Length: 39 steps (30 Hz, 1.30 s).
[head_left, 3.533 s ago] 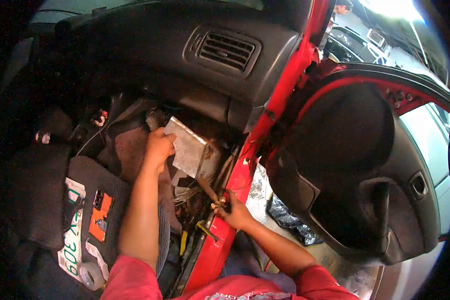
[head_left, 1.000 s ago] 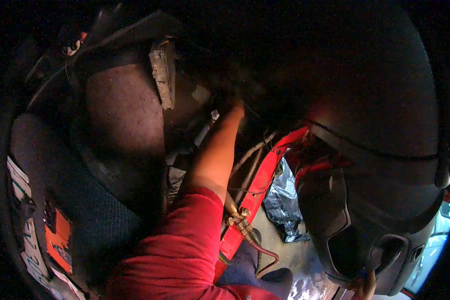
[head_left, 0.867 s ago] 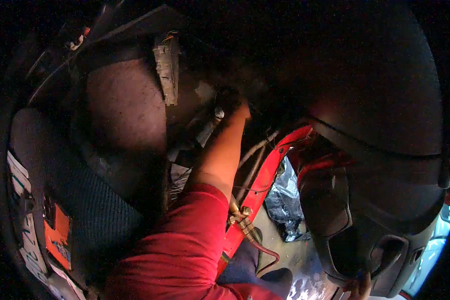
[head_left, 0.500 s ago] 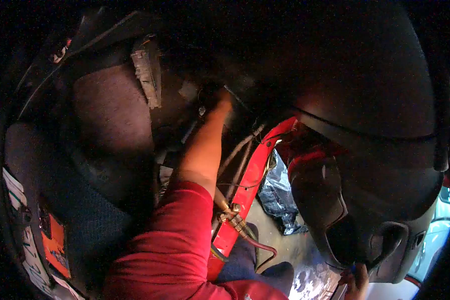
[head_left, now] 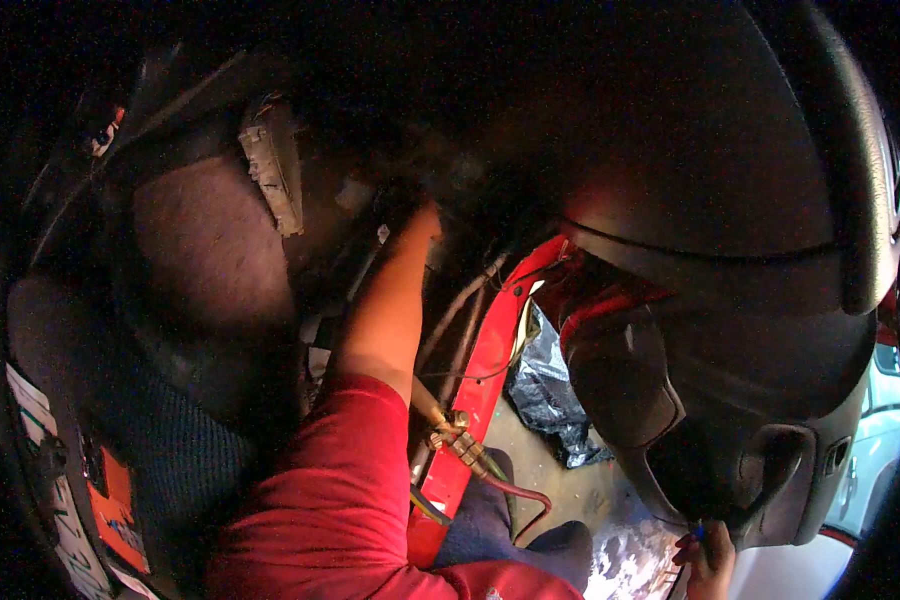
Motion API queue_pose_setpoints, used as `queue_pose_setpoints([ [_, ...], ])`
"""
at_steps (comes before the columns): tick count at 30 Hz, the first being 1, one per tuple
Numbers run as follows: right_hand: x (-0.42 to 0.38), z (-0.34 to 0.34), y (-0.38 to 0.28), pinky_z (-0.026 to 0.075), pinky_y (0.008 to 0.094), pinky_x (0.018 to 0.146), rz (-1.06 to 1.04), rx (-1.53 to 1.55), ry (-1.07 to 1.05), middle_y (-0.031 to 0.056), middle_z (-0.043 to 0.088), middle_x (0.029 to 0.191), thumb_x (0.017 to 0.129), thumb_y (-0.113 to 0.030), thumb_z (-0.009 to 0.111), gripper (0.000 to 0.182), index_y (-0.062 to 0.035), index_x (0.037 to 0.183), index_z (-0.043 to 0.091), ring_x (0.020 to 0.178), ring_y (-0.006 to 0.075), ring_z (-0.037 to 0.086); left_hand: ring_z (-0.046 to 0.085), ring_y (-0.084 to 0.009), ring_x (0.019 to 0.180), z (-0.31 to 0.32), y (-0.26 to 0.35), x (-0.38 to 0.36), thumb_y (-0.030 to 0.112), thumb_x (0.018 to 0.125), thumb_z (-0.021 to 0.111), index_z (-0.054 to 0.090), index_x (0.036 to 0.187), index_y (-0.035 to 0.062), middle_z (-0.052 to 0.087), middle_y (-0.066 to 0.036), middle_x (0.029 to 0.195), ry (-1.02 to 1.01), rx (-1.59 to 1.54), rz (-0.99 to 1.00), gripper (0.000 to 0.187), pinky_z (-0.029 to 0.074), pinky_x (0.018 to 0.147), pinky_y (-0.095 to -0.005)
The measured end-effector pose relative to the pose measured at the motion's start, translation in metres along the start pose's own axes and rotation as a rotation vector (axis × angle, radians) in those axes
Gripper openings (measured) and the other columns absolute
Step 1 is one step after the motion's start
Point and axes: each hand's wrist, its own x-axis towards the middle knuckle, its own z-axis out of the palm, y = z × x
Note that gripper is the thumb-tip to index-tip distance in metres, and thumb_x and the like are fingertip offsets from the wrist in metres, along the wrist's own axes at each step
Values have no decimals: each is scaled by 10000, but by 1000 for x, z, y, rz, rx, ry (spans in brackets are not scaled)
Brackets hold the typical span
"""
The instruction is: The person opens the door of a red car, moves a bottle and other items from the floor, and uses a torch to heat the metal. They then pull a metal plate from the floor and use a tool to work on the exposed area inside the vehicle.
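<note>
My left arm, in a red sleeve, stretches up into the dark space of a vehicle's interior. Around my left hand (head_left: 427, 215) the shadow is deep, and its fingers are hidden. At the lower right, close to the door panel (head_left: 710, 350), my right hand (head_left: 708, 558) has its fingers closed round a small blue object (head_left: 698, 532) whose kind I cannot make out. Beside my left elbow, a brass torch fitting (head_left: 455, 437) with a red hose (head_left: 530, 497) lies across the red door sill (head_left: 490, 370).
A black plastic bag (head_left: 552, 390) lies on the floor beyond the sill. Left of my arm hangs a pale, box-like part (head_left: 272, 170). An orange label (head_left: 120, 505) shows at the lower left. Outside at the right stands a light-coloured vehicle (head_left: 875, 440).
The whole view has shifted slightly, with the interior now a little further left. My left hand has sunk deeper into shadow. My right hand stays near the door's lower edge.
</note>
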Motion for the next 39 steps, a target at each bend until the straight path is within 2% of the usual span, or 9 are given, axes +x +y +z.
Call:
queue_pose_setpoints([
  [4,-5,4,-7,550,311,792,75,-26,30,84,727,1060,1096,-91,576,211,2,1268,657,880,157,671,342,-369,1571,3,1,-4,370,1085,549,402,1687,129,337,-134,1747,-23,9,-4,665,274,1270,-586],
  [9,-4,-16,65,553,313,793,41,-22,-13,76,743,1080,1087,-103,595,342,11,1405,650,875,153,676,317,-369,1585,11,7,-13,378,1089,540,386,1696,136,314,-129,1759,-15,40,-44,671,254,1279,-590],
  [15,2,2,10,536,308,797,78,-63,11,76,740,1055,1064,-86,601,261,23,1288,677,879,154,668,287,-368,1601,15,20,-18,387,1094,528,368,1707,144,286,-122,1774,42,134,-166,679,230,1289,-596],
  [18,4,-3,15,535,308,809,-1,-76,-35,77,740,1054,1072,-100,624,222,18,1252,677,884,153,665,272,-368,1609,11,26,-16,392,1096,523,359,1712,148,273,-119,1782,49,171,-206,683,218,1294,-599],
  [25,2,-7,18,535,314,825,-61,-126,-49,71,740,1056,1087,-130,653,212,8,1246,675,881,158,661,237,-367,1628,11,33,-19,402,1101,510,337,1725,157,240,-111,1800,46,199,-226,692,191,1305,-605],
  [27,1,1,7,533,314,825,138,132,29,69,740,1059,1091,-143,660,203,1,1233,677,881,156,661,227,-367,1634,13,33,-20,405,1103,506,331,1728,160,231,-109,1805,44,204,-220,694,183,1309,-607],
  [28,1,1,8,533,314,825,140,131,28,69,740,1059,1091,-143,660,203,1,1233,677,881,156,661,222,-367,1636,13,33,-20,407,1104,504,328,1730,161,226,-108,1807,43,205,-216,696,179,1310,-608],
  [30,1,0,9,531,313,822,-11,0,-41,64,737,1060,1094,-153,667,197,-4,1222,678,891,151,663,212,-367,1642,12,33,-22,410,1105,501,322,1734,164,217,-106,1812,42,209,-217,698,171,1314,-609],
  [39,0,2,1,537,307,826,-7,54,-70,72,729,1096,1087,-142,664,226,8,1257,662,903,149,665,167,-366,1666,7,28,-32,424,1113,484,294,1750,176,175,-97,1835,29,232,-224,710,136,1329,-618],
])
